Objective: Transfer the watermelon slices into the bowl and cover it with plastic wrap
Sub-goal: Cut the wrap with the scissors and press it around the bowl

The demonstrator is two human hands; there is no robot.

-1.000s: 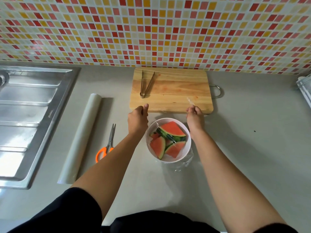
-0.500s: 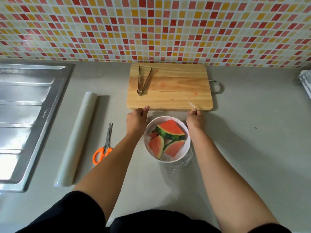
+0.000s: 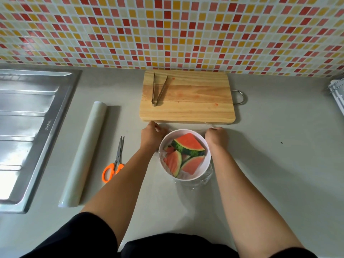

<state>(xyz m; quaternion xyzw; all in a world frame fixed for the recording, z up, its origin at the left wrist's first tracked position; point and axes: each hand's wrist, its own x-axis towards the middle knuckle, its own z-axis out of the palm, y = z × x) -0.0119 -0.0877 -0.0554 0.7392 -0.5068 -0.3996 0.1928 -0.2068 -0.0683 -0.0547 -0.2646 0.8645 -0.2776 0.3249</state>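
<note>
Counter [image 3: 279,164], sink logo [image 3: 48,125] illegible; wrap [image 3: 203,180] over bowl [image 3: 208,158]

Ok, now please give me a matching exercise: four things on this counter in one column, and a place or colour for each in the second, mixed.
1. tongs
2. scissors
3. watermelon slices
4. plastic wrap roll

a. in the bowl
b. beside the sink
c. on the cutting board
d. orange handles

Pairs: 1-c, 2-d, 3-a, 4-b.

White bowl [image 3: 206,165]; red-fleshed, green-striped watermelon slices [image 3: 188,145]; orange-handled scissors [image 3: 113,164]; red-yellow mosaic tiles [image 3: 167,30].
</note>
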